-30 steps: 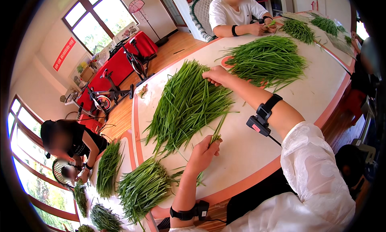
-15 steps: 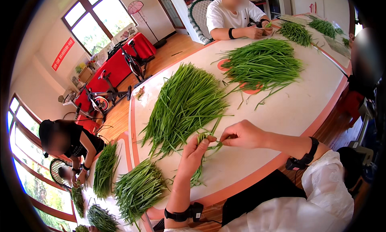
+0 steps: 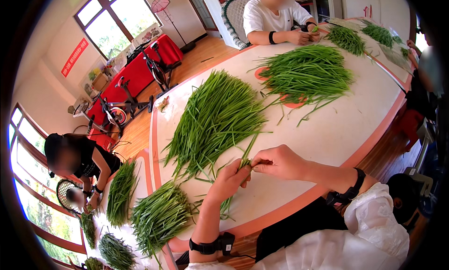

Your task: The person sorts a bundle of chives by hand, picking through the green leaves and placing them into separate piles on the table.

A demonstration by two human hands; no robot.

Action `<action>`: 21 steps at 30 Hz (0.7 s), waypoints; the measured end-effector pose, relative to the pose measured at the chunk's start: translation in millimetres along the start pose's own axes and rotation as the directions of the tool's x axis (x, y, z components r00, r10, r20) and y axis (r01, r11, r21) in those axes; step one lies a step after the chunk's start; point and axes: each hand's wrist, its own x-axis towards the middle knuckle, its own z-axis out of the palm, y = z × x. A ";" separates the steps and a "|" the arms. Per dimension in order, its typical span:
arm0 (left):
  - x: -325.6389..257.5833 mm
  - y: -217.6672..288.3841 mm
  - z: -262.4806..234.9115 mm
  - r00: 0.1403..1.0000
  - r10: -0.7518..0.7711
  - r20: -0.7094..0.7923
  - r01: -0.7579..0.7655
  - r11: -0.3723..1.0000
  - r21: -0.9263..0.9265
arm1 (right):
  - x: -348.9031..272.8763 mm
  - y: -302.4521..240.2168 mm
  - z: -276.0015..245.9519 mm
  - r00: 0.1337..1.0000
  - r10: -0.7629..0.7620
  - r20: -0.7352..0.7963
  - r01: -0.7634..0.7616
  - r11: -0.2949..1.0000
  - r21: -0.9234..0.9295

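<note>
My left hand (image 3: 229, 180) is closed round a small bunch of garlic chives (image 3: 228, 205), whose long green blades hang below the fist. My right hand (image 3: 279, 161) is beside it, thumb and forefinger pinched together at the bunch's upper end. What lies between those fingertips is too small to make out. Just beyond my hands a large heap of garlic chives (image 3: 217, 120) is spread on the white table (image 3: 327, 139). Nearer on the left lies another thick pile of garlic chives (image 3: 161, 216).
Across the table a person (image 3: 276, 17) in white handles a green stalk near another chive heap (image 3: 306, 73). At the left, a person (image 3: 82, 160) in black bends over smaller bunches (image 3: 120, 193). Exercise bikes (image 3: 124, 104) stand by a red-covered table (image 3: 119, 90).
My hands have come together: the left moved slightly right, the right slightly down and left. The fingers of my right hand now meet the bunch at my left fist.
</note>
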 end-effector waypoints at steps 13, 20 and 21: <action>-2.3 5.3 -5.7 0.994 -0.009 0.107 0.025 0.988 -0.150 | 2.9 -3.4 3.0 0.996 -0.066 -0.067 0.062 0.996 -0.062; -4.1 0.8 -6.9 0.999 -0.020 0.029 0.024 0.990 -0.137 | 25.8 18.0 -13.0 0.989 0.132 -0.064 -0.132 0.991 0.008; -3.6 0.5 -7.2 1.000 -0.023 0.007 0.024 0.990 -0.140 | 33.4 26.3 -24.3 0.986 0.136 -0.094 -0.149 0.979 -0.139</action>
